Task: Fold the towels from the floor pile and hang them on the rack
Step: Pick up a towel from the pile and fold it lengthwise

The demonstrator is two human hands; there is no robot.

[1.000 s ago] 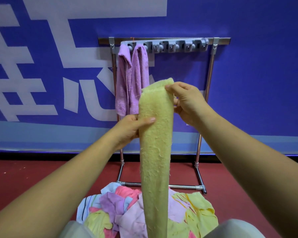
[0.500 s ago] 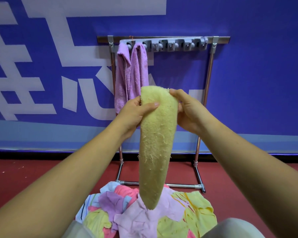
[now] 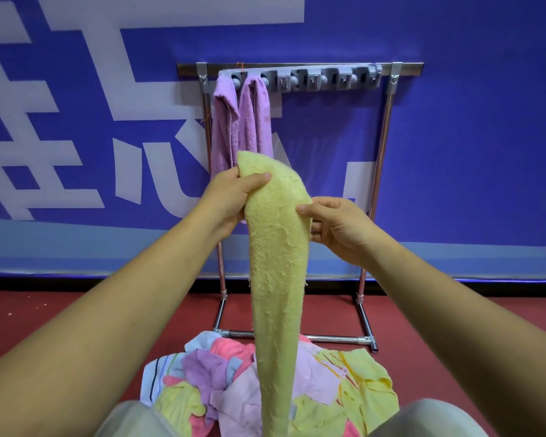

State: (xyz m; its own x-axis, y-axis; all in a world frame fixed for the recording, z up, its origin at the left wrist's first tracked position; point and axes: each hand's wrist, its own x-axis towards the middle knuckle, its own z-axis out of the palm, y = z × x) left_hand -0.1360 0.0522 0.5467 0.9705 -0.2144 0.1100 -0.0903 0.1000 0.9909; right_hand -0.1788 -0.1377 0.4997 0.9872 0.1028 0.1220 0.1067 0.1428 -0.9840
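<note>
Left hand (image 3: 234, 197) pinches towel (image 3: 276, 279) top corner, thumb in front; right hand (image 3: 334, 228) pinches its right edge lower down. Towel is mid-air before rack (image 3: 300, 68), long axis vertical, tail over pile (image 3: 344, 383). Looks soft, light, limp; take it by the top corners.

Single view: head cam, wide-angle, facing the blue wall (image 3: 470, 152) nearly square-on, pitched down. It has the rack (image 3: 297, 68) centred in the upper half, near. The left forearm (image 3: 123, 310) and right forearm (image 3: 438, 310) enter from the bottom corners. The yellow towel (image 3: 275, 279) hangs down the centre line, close to the lens. The floor pile (image 3: 344, 383) and knees (image 3: 429, 417) sit at the bottom edge, almost straight below.
</note>
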